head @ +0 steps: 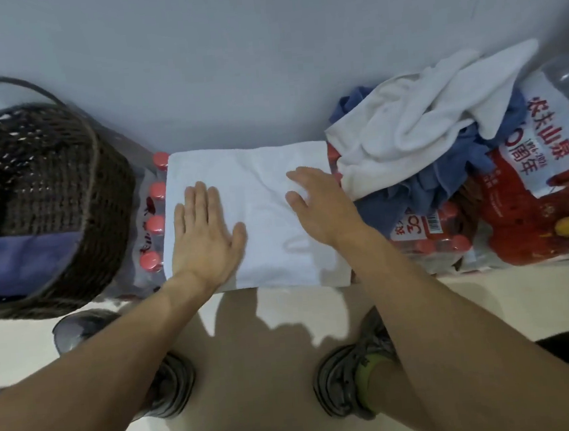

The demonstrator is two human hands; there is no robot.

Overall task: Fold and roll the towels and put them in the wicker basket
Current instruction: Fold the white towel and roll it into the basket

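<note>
Both hands, the left hand (pixel 205 236) and the right hand (pixel 316 205), lie flat with straight fingers on the white towel (pixel 260 190), likely to smooth it for rolling, with the wicker basket (pixel 46 188) just left of the towel.

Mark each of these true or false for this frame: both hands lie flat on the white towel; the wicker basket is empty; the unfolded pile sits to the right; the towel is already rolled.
1. Both hands lie flat on the white towel. True: the left hand and right hand rest on it, fingers straight.
2. The wicker basket is empty. False: a purple cloth lies inside.
3. The pile of white and blue towels sits to the right. True.
4. The towel is already rolled. False: it lies spread flat on the packs of red-capped bottles.
</note>
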